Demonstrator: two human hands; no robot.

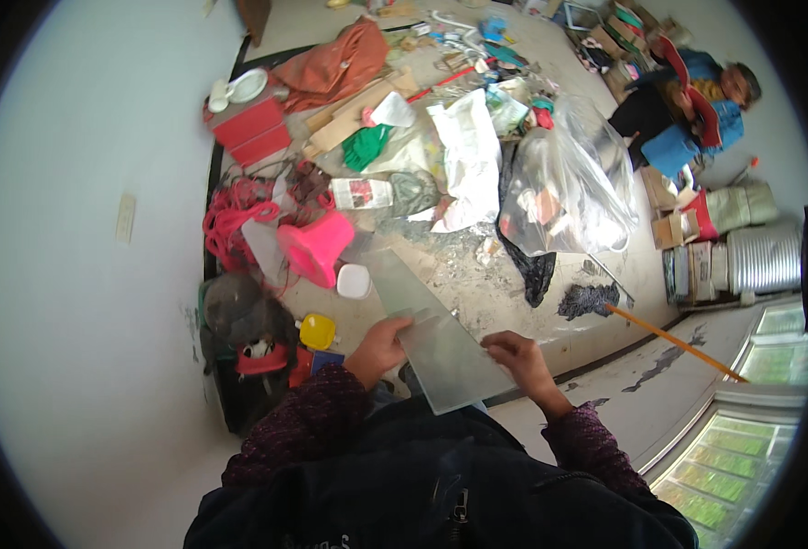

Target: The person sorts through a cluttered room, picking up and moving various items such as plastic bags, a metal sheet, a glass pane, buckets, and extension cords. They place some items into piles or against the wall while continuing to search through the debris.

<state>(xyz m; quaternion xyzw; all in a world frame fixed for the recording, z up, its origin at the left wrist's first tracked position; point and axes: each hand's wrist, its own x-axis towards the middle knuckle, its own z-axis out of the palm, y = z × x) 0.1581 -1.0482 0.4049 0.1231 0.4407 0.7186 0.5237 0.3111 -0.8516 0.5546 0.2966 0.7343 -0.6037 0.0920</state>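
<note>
A long, clear glass pane is held in front of my body, its near end close to my jacket. My left hand grips the left edge, thumb on top of the sheet. On the opposite edge, my right hand has its fingers bent at the rim; whether they pinch the glass is hard to make out. Beyond the pane's far end lie a bright pink plastic stool and a white plastic lid or tub. A yellow plastic container sits left of my left hand.
A large clear plastic bag, white sacks, pink rope and a red box crowd the floor. A grey mop head lies to the right, near an orange pole. Another person holds red items at upper right.
</note>
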